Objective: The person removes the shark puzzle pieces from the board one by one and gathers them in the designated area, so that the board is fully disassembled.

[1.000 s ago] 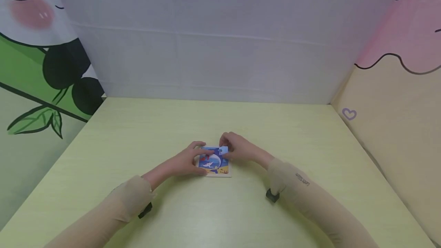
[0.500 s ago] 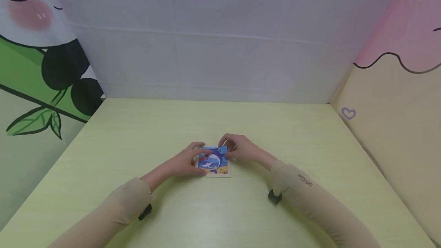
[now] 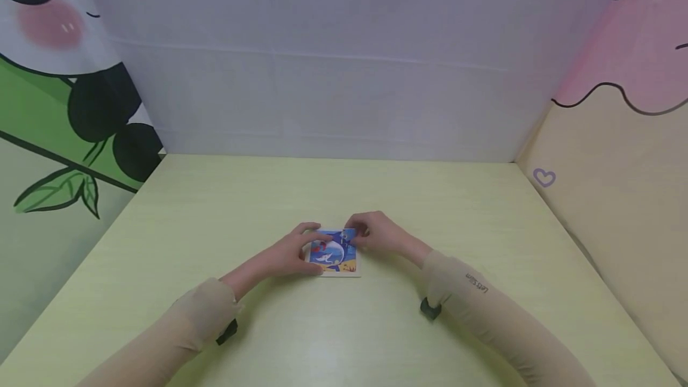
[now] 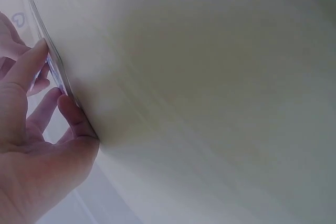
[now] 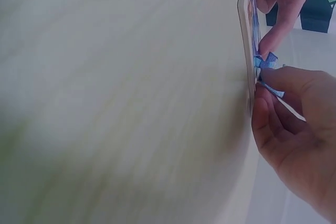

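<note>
A small jigsaw puzzle (image 3: pixel 334 255) with a blue sea-animal picture and a pale border lies on the table. My left hand (image 3: pixel 292 251) holds it from the left, thumb at the near edge and a finger pressing on the picture. In the left wrist view the board (image 4: pixel 56 59) shows edge-on beside that thumb. At the far right corner, my right hand (image 3: pixel 380 233) pinches a blue puzzle piece (image 3: pixel 349 234). Seen from the right wrist, blue pieces (image 5: pixel 270 60) stick up tilted from the board around the right fingertips, close to a left finger.
The pale yellow table (image 3: pixel 333 327) stretches around the puzzle on all sides. A white cloth wall (image 3: pixel 344 88) stands behind it. Painted panels flank the table, a panda panel (image 3: pixel 59 94) at left and a pink and cream panel (image 3: pixel 618 136) at right.
The corner piece, earlier raised and tilted with a paler look, now lies more in line with the picture. My right hand has shifted slightly nearer; the left has held its place.
</note>
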`<state>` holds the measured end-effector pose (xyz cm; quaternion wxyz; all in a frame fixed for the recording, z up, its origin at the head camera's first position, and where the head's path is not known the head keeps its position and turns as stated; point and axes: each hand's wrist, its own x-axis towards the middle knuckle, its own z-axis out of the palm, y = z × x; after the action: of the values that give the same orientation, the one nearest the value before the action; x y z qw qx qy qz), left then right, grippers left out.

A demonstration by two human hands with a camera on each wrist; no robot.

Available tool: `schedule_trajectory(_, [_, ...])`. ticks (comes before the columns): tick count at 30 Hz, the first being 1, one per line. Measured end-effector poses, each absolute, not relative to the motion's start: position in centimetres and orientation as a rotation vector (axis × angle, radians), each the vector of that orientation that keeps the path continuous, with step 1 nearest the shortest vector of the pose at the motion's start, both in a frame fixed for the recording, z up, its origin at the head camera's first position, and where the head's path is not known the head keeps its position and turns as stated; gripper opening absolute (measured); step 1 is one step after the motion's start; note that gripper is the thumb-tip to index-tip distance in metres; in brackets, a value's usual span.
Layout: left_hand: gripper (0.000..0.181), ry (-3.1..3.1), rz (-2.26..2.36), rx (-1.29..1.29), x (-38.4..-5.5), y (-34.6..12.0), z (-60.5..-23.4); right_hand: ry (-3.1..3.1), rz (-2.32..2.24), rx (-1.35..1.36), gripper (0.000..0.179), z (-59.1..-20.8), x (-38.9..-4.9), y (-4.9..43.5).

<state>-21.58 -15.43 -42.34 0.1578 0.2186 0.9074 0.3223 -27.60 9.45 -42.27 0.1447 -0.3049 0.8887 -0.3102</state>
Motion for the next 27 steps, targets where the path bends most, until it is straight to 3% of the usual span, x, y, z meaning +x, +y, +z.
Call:
schedule_trajectory(18, [0.063,2.597,0.939,0.611,-21.5,-15.5,-42.4,2.518,-1.091,-0.823,0.019,-43.0,-28.6,10.6])
schedule_trajectory(27, [0.062,2.618,0.913,0.583,-21.5,-15.4,-42.7,2.545,-1.225,-0.632,0.015,-44.3,-31.4,15.7])
